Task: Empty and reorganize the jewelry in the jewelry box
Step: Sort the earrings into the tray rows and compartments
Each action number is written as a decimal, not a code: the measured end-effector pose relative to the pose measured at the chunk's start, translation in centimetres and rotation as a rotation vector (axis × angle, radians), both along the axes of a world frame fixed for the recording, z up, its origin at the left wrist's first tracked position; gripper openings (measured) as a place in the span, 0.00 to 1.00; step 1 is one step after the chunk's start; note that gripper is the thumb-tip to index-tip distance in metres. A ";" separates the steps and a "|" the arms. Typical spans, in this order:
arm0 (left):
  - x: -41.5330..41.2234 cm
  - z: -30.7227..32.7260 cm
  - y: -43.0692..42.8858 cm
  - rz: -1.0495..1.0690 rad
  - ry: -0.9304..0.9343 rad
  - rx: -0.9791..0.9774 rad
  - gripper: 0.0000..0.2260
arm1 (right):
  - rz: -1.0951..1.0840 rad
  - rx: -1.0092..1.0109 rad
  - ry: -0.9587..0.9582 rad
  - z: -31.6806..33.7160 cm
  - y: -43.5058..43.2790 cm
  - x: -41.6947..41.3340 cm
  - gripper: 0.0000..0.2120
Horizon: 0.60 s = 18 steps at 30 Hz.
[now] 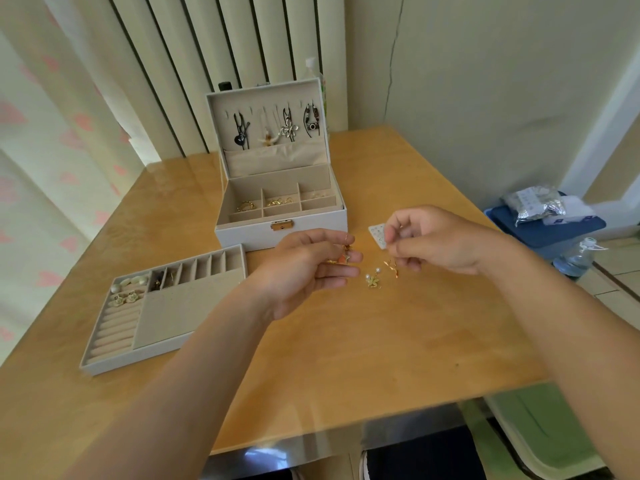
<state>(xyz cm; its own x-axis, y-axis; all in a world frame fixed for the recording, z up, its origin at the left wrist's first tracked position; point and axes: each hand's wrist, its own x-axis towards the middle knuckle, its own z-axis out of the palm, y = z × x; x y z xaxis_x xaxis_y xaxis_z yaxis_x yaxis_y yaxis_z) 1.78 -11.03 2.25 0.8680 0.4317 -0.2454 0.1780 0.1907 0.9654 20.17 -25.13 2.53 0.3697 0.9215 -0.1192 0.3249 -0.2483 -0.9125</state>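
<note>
Well, over on the left the pulled-out tray [104, 367] lies flat on the surface [346, 358]. It has a few cream earrings [124, 298] in its near-left slots and many bare slots. Behind it, in the middle, the jewelry box [311, 230] stands with its lid up. Necklaces [287, 128] hang inside the lid, and some gold rings [277, 201] sit in the little squares below.

In front of the box, the person's left hand [304, 268] has a small grip: thumb and fingers pinch an orange and gold earring [346, 252]. Just to the right, two loose earrings [372, 280] lie on the surface, one with pearls. Next comes the right hand [440, 240], and its grip pinches a little white card [377, 235] at the edge.

I think these earrings are very light and thin. Their hooks could bend or catch on each other, so it looks best to lift each one by its hard charm part, one at a time. They might slide on the shiny top too.

There is lots of open room in front of the hands. The right edge of the surface is near the right hand, with a blue bin [547, 223] down past it, so small bits could fall off there.
</note>
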 end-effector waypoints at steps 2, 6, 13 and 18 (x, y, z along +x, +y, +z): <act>0.0 0.0 -0.1 0.015 -0.021 0.021 0.11 | 0.042 0.076 0.190 1.0 0.2 -0.5 0.09; -0.8 0.4 -0.1 0.021 -0.080 -0.024 0.13 | 0.138 0.173 0.399 2.8 1.1 -1.8 0.07; -3.8 1.4 0.9 -0.019 -0.171 -0.214 0.13 | 0.193 0.189 0.436 3.8 3.4 -4.4 0.08; -6.2 1.6 2.2 0.014 -0.194 -0.234 0.14 | 0.198 0.193 0.331 4.5 5.8 -7.2 0.09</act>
